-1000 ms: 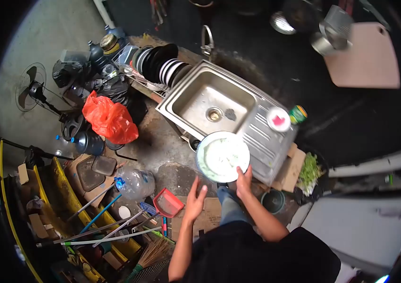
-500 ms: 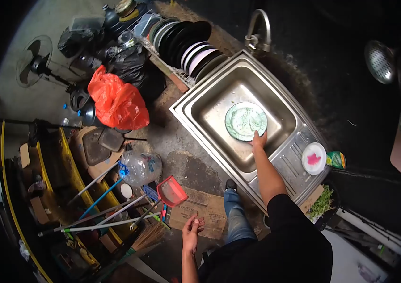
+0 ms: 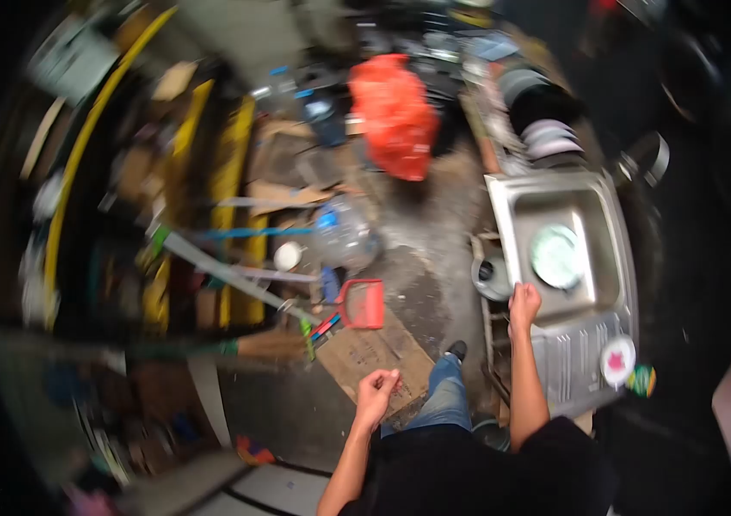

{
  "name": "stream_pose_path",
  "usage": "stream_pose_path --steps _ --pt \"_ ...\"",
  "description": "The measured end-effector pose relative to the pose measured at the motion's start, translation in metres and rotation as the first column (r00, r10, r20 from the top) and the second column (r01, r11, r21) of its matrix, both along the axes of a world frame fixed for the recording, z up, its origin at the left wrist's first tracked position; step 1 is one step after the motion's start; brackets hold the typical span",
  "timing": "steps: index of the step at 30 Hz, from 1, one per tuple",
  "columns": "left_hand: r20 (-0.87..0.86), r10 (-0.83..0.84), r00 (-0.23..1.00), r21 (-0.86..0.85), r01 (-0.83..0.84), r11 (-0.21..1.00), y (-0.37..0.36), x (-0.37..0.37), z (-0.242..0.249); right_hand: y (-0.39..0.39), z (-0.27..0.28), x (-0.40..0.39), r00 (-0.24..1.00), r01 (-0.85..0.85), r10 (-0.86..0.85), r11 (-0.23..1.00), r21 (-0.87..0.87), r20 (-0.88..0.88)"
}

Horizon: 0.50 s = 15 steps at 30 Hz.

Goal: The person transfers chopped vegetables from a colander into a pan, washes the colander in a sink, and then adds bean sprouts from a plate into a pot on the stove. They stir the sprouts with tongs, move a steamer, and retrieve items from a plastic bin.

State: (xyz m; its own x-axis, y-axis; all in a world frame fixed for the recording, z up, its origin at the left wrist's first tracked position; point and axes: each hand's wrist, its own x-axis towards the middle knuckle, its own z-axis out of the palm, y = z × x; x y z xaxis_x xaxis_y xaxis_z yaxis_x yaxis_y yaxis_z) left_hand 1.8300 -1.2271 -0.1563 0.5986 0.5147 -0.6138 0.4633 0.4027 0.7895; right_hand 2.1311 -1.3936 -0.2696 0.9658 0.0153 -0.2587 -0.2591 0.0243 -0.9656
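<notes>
Right hand (image 3: pixel 524 308) off plate (image 3: pixel 556 256), cardboard (image 3: pixel 374 354) print blurred

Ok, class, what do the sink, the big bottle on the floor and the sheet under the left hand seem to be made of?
Sink: probably stainless steel, brushed-looking; grey with soft metallic highlights.
Big bottle: likely thin, glossy plastic; see-through with bright glints.
Sheet beyond the left hand: seemingly cardboard, matte; flat and brown, with faint dark printing.

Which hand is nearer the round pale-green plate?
Right. The right hand is at the silver metal sink, near the plate; the left hand is farther, above flat brown cardboard.
</notes>
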Motion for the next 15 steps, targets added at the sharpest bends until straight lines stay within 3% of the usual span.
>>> stream_pose_path --steps 1,3,4,5,6,7,9,10,11,12,13,14,15 --pt "0.02 0.11 0.994 0.03 -0.11 0.993 0.009 -0.016 0.007 0.025 0.012 -0.031 0.983 -0.182 0.184 0.978 0.1 -0.014" --pt "-0.182 -0.016 0.983 0.182 0.049 0.982 0.029 -0.062 0.02 0.08 0.005 -0.096 0.78 -0.535 0.621 0.73 0.424 -0.084" --pt "-0.156 0.099 0.983 0.21 -0.065 0.976 0.04 -0.089 0.021 0.109 0.0 -0.141 0.601 -0.773 0.799 0.581 0.255 -0.001" --pt "-0.034 0.136 0.99 0.562 -0.093 0.822 0.049 -0.117 0.018 0.137 0.007 -0.188 0.451 -0.885 0.892 0.441 0.15 0.035" --pt "0.049 0.129 0.99 0.828 -0.113 0.549 0.053 -0.154 0.017 0.166 0.015 -0.234 0.287 -0.958 0.955 0.285 0.038 0.073" --pt "0.064 0.204 0.977 0.832 -0.165 0.53 0.057 -0.195 0.02 0.187 0.043 -0.28 0.148 -0.989 0.984 0.148 0.013 0.094" --pt "-0.093 0.296 0.951 0.836 -0.087 0.542 0.074 -0.268 0.026 0.231 0.116 -0.36 -0.103 -0.993 0.984 -0.094 -0.068 0.144" --pt "-0.075 0.336 0.939 0.757 -0.166 0.632 0.084 -0.308 0.023 0.256 0.15 -0.395 -0.223 -0.971 0.96 -0.203 -0.126 0.17" --pt "-0.035 0.384 0.923 0.759 -0.225 0.611 0.099 -0.342 0.034 0.279 0.171 -0.425 -0.34 -0.933 0.925 -0.308 -0.185 0.17" --pt "-0.099 0.476 0.874 0.58 -0.338 0.741 0.107 -0.378 0.049 0.301 0.159 -0.455 -0.311 -0.944 0.926 -0.326 0.039 0.212" --pt "-0.186 0.532 0.826 0.362 -0.446 0.818 0.107 -0.411 0.059 0.314 0.173 -0.489 -0.255 -0.951 0.927 -0.292 0.104 0.275" --pt "-0.179 0.566 0.805 0.349 -0.486 0.802 0.105 -0.442 0.062 0.327 0.175 -0.523 -0.182 -0.783 0.954 -0.287 0.552 0.237" --pt "-0.182 0.625 0.759 0.346 -0.546 0.763 0.103 -0.471 0.065 0.34 0.169 -0.554 -0.129 -0.44 0.98 -0.192 0.877 0.15"
